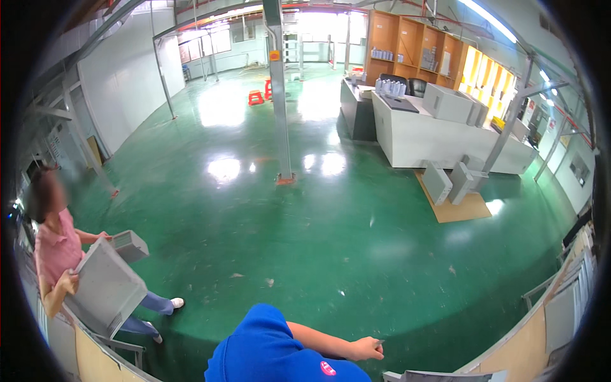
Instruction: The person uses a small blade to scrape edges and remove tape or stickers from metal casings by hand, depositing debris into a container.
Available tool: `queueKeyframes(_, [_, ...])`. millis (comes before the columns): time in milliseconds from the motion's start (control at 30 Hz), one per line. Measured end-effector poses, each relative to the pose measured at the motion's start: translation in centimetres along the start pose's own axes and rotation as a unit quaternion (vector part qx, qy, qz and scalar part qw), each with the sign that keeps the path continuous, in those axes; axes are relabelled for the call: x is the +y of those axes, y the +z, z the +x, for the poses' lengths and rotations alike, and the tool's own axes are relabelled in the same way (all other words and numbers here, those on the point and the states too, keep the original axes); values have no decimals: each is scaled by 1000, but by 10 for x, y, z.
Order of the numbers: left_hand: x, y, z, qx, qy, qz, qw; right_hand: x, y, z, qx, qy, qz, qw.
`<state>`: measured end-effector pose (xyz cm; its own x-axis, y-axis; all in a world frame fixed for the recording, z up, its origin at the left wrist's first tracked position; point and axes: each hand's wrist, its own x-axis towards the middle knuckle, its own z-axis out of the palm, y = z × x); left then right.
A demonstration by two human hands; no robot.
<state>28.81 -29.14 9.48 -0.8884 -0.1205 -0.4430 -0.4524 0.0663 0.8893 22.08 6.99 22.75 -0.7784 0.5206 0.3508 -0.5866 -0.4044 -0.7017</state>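
Observation:
My left hand (367, 348) is at the bottom, right of centre, at the end of a bare forearm that comes out of a blue sleeve (261, 337). Its fingers are closed, and a small greyish tip sticks out past them, too small to name. Below the hand runs the edge of a grey metal piece (445, 375), cut off by the picture's lower rim; a gap shows between them. My right hand is out of view.
At the left a person in a pink shirt (57, 242) carries a large grey casing (108, 286) and a smaller grey box (130, 246). A steel post (278, 95) stands mid-floor. Grey boxes (438, 182) rest on cardboard by a white counter (414, 137). Grey panels (569, 305) line the right edge.

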Motion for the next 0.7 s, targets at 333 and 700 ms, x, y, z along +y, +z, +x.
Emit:
queueKeyframes(333, [-48, -48, 23, 9, -135, -192, 972, 58, 90, 33, -2, 82, 34, 996])
queueKeyframes(700, [-85, -13, 41, -30, -248, -306, 919, 16, 101, 52, 92, 109, 24, 989])
